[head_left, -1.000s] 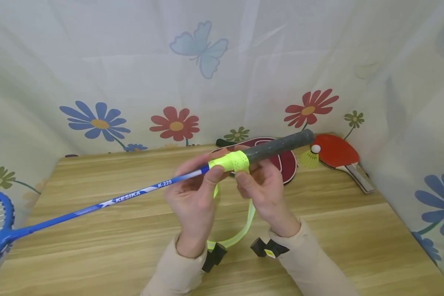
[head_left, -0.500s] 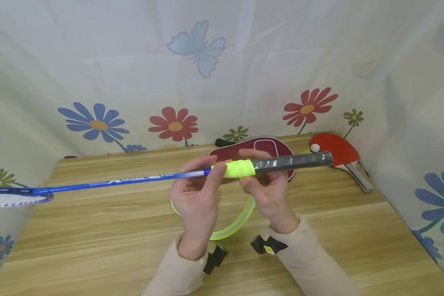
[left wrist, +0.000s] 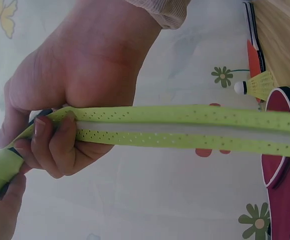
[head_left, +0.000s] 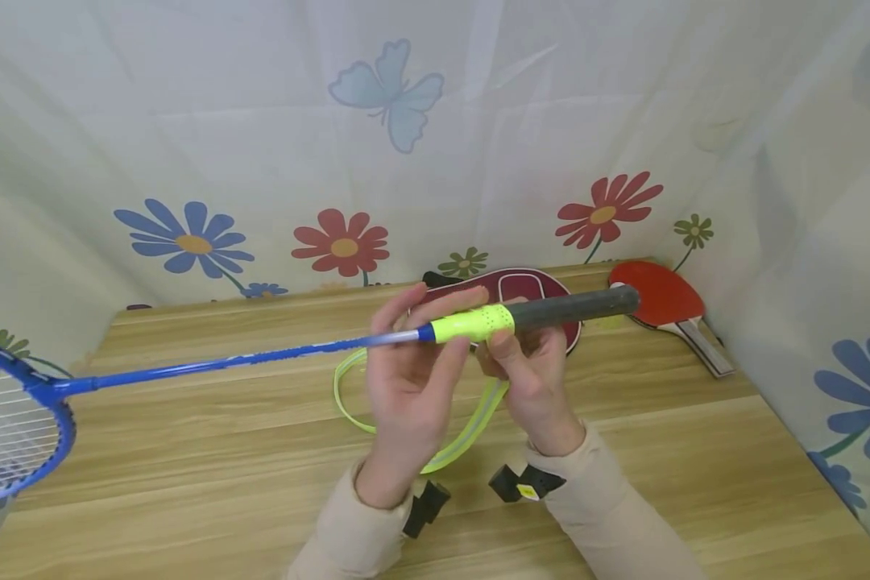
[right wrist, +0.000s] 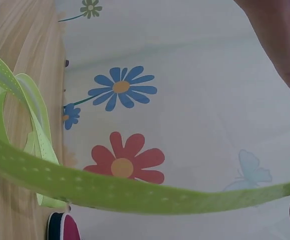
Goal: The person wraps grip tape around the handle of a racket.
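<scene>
A blue badminton racket [head_left: 217,364] is held up above the table, its strung head at the far left and its dark grey handle [head_left: 573,308] pointing right. Neon-yellow perforated grip tape [head_left: 473,323] wraps the handle's shaft end. My left hand [head_left: 409,391] holds the racket there, thumb against the wrapped tape and fingers behind. Just to its right, my right hand [head_left: 532,383] pinches the tape at the edge of the wrap. From its fingers the loose strip [left wrist: 184,127] hangs down, curving behind my left wrist in the head view. Part of the strip is hidden by my left hand.
A wooden table [head_left: 210,467] lies below. At its back are a dark red paddle case [head_left: 554,290] and a red table tennis paddle [head_left: 660,294]. In the left wrist view a yellow shuttlecock [left wrist: 260,85] shows. Flowered curtains [head_left: 261,121] surround the table.
The racket has turned about its shaft, and its handle swung down level, then tilted slightly up again. My left hand has shifted right with its fingers more extended. The wrapped part moved right too.
</scene>
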{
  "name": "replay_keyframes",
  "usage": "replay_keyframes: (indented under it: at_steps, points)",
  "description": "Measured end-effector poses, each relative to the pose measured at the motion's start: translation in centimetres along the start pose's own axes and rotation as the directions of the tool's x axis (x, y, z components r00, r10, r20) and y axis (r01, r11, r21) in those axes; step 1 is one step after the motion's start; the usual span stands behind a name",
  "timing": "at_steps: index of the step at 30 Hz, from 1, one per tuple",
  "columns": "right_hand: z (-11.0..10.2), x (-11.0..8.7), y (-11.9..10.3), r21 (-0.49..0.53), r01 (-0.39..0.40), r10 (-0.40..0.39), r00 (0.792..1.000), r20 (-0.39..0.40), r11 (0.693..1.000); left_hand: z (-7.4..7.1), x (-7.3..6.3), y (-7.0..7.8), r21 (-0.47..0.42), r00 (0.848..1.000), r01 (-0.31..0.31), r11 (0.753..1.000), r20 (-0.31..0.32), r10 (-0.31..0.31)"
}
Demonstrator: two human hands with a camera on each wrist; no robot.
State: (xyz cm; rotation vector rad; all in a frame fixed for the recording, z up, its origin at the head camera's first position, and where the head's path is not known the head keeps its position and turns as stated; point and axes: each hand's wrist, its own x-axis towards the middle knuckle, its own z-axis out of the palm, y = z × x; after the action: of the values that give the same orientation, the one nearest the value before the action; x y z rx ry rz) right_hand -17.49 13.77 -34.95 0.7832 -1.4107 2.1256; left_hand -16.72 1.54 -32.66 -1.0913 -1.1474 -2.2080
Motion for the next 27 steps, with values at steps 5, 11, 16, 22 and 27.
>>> replay_keyframes:
  at_steps: [5, 11, 16, 22, 27]
  points:
    - [0.09, -0.11, -0.39, -0.113, -0.020, 0.027, 0.998, 0.064, 0.993, -0.61, 0.23, 0.18, 0.090, 0.998, 0.008, 0.996, -0.067, -0.002]
    - [0.18, 0.09, -0.50, -0.185, 0.036, -0.019, 0.995, 0.095, 0.982, -0.92, 0.26, 0.28, 0.093, 0.992, 0.011, 0.996, -0.126, 0.000]
    - [0.22, 0.23, -0.35, -0.235, 0.084, -0.080, 0.996, 0.024, 0.968, -0.86, 0.22, 0.24, 0.055, 0.985, 0.000, 0.998, -0.172, 0.010]
    - [0.17, 0.32, -0.39, -0.221, 0.084, -0.087, 0.996, -0.008, 0.972, -0.95, 0.12, 0.26, 0.045, 0.983, 0.021, 0.999, -0.185, -0.012]
    - [0.03, 0.44, -0.45, -0.155, 0.074, -0.074, 0.997, 0.005, 0.985, -0.82, -0.04, 0.23, 0.062, 0.982, 0.028, 0.998, -0.191, -0.016]
